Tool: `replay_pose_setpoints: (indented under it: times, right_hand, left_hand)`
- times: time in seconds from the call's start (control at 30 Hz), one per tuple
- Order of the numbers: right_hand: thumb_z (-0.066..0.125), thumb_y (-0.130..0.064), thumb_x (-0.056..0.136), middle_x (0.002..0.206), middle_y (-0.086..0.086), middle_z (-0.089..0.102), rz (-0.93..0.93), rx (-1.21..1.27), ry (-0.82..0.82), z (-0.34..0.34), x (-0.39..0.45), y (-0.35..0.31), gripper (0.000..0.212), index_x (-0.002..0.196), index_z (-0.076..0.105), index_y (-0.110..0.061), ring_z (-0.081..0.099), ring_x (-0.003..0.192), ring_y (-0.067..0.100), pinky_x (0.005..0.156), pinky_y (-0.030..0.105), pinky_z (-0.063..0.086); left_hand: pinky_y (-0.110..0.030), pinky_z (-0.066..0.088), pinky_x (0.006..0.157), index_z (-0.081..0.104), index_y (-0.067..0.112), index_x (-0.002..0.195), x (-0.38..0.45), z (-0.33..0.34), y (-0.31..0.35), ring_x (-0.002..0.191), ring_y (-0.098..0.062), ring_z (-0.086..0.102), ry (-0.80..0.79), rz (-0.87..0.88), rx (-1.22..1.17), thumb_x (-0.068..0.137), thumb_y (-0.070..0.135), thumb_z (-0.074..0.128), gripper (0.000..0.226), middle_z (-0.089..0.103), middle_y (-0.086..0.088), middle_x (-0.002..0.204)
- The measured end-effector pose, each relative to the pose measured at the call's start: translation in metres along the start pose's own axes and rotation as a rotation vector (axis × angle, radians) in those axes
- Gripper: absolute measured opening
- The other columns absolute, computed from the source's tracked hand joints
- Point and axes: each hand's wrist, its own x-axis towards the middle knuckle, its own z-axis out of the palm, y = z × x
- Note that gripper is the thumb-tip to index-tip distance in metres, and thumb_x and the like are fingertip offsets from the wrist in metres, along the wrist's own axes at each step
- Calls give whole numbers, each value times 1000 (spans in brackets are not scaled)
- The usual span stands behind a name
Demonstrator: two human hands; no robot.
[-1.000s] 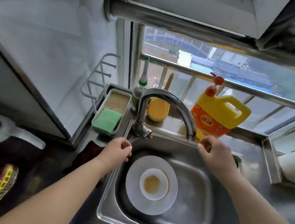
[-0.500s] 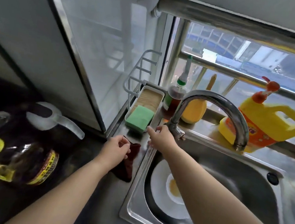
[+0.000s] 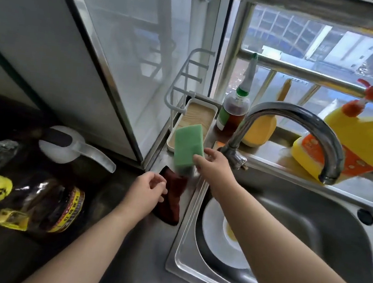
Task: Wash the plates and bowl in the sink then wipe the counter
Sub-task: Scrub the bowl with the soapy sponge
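The right hand [image 3: 216, 168] holds a green sponge [image 3: 188, 146] above its white tray [image 3: 212, 111]. The left hand [image 3: 146, 189] hangs loose, holding nothing. A white plate [image 3: 214, 228] lies in the sink [image 3: 313, 202].

White plate [image 3: 213, 233] lies flat in steel sink [image 3: 311, 216], lower centre-right of frame, partly hidden by an arm. Small white bowl [image 3: 228, 233] sits on it, yellowish residue inside. Green sponge [image 3: 187, 145] tilted, mid-frame, pinched in right hand [image 3: 215, 168].

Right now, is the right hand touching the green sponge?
Touching. The head view shows the right hand with its fingers gripping the green sponge, lifted off the white tray.
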Motion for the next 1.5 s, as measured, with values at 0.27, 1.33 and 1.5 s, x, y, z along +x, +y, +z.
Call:
replay_pose_setpoints:
  times: [0.27,1.33,1.5]
  right_hand:
    - [62,-19,90,103,12,66,175,185,-90,-91,-87,55,26,112,54,-7,64,82,17,71,28,51]
    - [70,-23,84,100,5,62,326,73,113,-252,-100,188,27,100,48,-23,58,77,15,61,22,46]
    - [70,-23,85,101,4,61,312,67,88,-251,-99,183,28,102,48,-21,59,77,15,51,15,45]
  left_hand:
    - [-36,57,77,51,15,116,-18,92,30,88,-18,64,-307,-69,-184,99,10,48,18,63,-4,102]
    - [-35,45,73,56,7,109,33,244,-40,101,-35,57,-246,-70,958,90,7,47,21,59,-17,112]
    - [-34,43,72,57,8,111,29,242,-36,103,-33,57,-238,-29,1066,91,7,44,24,60,-14,112]
